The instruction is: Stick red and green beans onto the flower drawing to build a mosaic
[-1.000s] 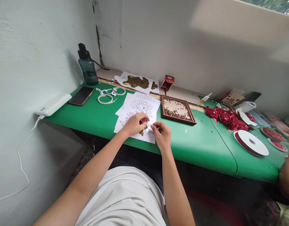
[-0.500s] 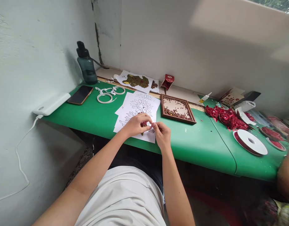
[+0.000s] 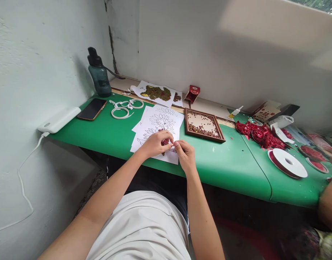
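My left hand (image 3: pixel 158 143) hovers over a white sheet with flower line drawings (image 3: pixel 163 119), its thumb and fingers closed in a pinch. Beside it, my right hand (image 3: pixel 186 154) is also pinched, with thumb and index fingertips meeting my left fingertips. Whatever they pinch is too small to make out. Dark red beans (image 3: pixel 165 142) cover a patch of the drawing, partly hidden under my left hand. To the right of the paper lies a brown-framed tray (image 3: pixel 205 138) holding many loose red-brown beans.
A phone (image 3: pixel 92 109), white tape rolls (image 3: pixel 119 113) and a water bottle (image 3: pixel 100 79) are at the left. Behind lie a bean-covered picture (image 3: pixel 156 93) and a red box (image 3: pixel 193 94). Right are a small glue bottle (image 3: pixel 235 112), red decorations (image 3: pixel 263 135), a ribbon spool (image 3: pixel 287 163) and another person's arm (image 3: pixel 330 202).
My right hand has shifted slightly left, and the pinched fingertips have moved a little with it. The other person's arm at the right edge has moved slightly.
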A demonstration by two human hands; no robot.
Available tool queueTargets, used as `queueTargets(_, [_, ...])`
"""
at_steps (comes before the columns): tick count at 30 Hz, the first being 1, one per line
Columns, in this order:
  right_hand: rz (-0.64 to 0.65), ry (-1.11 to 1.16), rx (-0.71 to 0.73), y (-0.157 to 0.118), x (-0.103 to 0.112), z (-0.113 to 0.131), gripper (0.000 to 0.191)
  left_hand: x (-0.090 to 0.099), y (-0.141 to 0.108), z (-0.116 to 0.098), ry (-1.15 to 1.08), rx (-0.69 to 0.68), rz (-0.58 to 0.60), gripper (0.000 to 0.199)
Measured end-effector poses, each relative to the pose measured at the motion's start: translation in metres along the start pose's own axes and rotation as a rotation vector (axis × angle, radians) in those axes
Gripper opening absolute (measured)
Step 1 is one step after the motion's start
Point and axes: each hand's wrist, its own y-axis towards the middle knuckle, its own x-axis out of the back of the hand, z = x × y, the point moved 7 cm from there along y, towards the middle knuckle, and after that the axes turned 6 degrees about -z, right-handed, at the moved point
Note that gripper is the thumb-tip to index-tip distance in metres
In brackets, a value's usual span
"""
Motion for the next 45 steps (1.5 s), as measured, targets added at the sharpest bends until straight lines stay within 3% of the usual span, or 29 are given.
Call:
queueTargets(8, [-0.082,0.000,-0.027,0.000,0.006,-0.004,0.032,0.001,0.000,-0.001,-0.004,0.012,-0.010,0.004])
queueTargets(14, [-0.075,0.027,-0.030,0.001,0.005,-0.003,0.027,0.000,0.000,0.000,0.040,-0.002,-0.002,0.004])
queueTargets(33, [0.059,-0.073,-0.042,0.002,-0.007,-0.010,0.023,-0.002,0.002,0.009,0.087,0.012,0.004,0.009])
queueTargets(36, [0.010,-0.102,-0.054,0.002,-0.004,-0.011,0.021,0.000,0.003,0.011,0.118,0.039,-0.020,0.013])
queueTargets(41, [-0.185,-0.165,-0.093,0.002,0.012,-0.018,0.018,0.013,0.002,0.011,0.164,0.075,-0.198,0.022])
queueTargets(43, [-0.223,-0.198,-0.091,0.002,0.015,-0.022,0.026,0.012,0.002,0.013,0.183,0.089,-0.183,0.021])
queueTargets(45, [-0.175,-0.263,-0.040,0.003,0.010,-0.022,0.037,0.008,0.002,0.015,0.225,0.094,-0.141,0.019])
